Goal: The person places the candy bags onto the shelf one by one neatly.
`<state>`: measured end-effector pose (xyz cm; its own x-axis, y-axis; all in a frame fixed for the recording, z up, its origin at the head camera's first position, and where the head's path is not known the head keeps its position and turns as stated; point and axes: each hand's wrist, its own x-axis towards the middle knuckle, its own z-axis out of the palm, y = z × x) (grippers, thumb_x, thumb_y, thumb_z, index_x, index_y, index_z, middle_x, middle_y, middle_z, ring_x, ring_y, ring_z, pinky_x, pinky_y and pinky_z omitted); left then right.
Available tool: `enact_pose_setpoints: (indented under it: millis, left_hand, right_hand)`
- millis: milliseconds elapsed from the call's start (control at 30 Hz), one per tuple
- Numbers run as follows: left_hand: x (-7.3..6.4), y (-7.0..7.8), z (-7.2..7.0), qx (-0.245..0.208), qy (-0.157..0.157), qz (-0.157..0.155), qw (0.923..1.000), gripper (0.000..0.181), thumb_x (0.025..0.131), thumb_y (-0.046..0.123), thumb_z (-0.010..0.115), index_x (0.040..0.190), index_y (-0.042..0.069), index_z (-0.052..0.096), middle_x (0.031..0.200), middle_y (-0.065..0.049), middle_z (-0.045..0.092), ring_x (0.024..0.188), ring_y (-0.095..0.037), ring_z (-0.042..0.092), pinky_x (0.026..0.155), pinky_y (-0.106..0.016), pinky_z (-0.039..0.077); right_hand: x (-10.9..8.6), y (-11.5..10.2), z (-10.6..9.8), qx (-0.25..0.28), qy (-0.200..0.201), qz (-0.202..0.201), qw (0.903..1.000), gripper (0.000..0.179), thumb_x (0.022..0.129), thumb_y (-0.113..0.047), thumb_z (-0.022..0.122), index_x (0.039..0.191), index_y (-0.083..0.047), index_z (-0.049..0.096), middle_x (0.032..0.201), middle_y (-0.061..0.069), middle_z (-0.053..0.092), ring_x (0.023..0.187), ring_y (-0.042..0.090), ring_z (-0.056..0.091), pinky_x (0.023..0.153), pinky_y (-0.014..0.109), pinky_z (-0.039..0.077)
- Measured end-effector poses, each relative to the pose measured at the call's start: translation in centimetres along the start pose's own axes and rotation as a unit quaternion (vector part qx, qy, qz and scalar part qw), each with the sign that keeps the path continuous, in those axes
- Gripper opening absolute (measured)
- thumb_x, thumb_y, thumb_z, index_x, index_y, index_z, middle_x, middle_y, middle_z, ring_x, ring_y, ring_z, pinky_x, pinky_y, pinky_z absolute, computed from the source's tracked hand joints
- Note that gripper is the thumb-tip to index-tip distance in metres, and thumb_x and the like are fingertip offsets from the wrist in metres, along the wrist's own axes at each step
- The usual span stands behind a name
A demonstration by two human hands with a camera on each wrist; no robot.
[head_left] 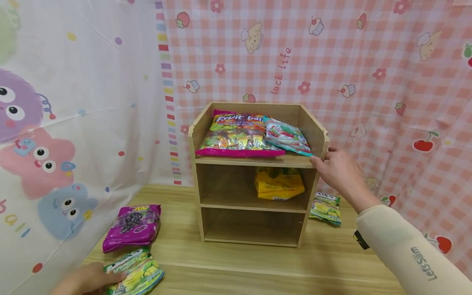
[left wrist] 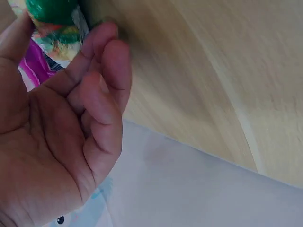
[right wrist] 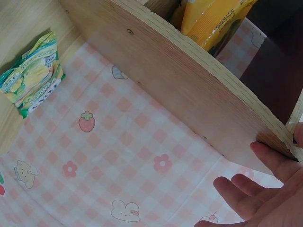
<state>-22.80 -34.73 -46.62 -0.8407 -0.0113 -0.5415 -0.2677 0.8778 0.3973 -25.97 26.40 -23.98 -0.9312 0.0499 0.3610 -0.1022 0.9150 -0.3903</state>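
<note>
At the lower left my left hand (head_left: 85, 279) pinches a green-and-yellow candy bag (head_left: 141, 273) between thumb and fingers. In the left wrist view, part of that bag shows beyond the thumb, while the other fingers of the left hand (left wrist: 61, 127) are loosely curled. My right hand (head_left: 341, 172) grips the right side panel of a small wooden shelf (head_left: 254, 208), near its top board. The right wrist view shows the thumb at the panel's front edge and a finger of the right hand (right wrist: 270, 194) against its outer face.
On the top board lie a large fruit candy bag (head_left: 239, 133) and a teal-and-red bag (head_left: 287, 135). A yellow bag (head_left: 280, 186) sits on the middle level. Beside the left hand lies a purple grape bag (head_left: 134, 225). Another green-and-yellow bag (head_left: 326, 208) lies right of the shelf.
</note>
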Motion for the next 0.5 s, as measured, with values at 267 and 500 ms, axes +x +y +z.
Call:
enact_pose_setpoints:
  millis: [267, 500]
  left_hand:
    - [2.0, 0.0, -0.5, -0.083, -0.041, 0.139, 0.986, 0.04, 0.09, 0.034, 0.072, 0.068, 0.013, 0.046, 0.055, 0.007, 0.038, 0.047, -0.007, 0.03, 0.046, -0.025, 0.03]
    - [0.4, 3.4, -0.4, -0.095, 0.01, 0.194, 0.9764, 0.024, 0.093, 0.014, 0.068, 0.078, 0.004, 0.052, 0.07, -0.002, 0.048, 0.064, -0.016, 0.045, 0.058, -0.031, 0.039]
  right_hand:
    - [0.0, 0.1, 0.1, 0.001, 0.005, -0.002, 1.0, 0.064, 0.101, -0.049, 0.047, 0.115, 0.01, 0.065, 0.129, 0.027, 0.056, 0.103, 0.043, 0.057, 0.079, 0.056, 0.046]
    - [0.0, 0.0, 0.0, 0.002, 0.012, -0.01, 0.9999, 0.061, 0.101, -0.048, 0.047, 0.112, 0.01, 0.066, 0.128, 0.026, 0.056, 0.102, 0.042, 0.057, 0.077, 0.055, 0.046]
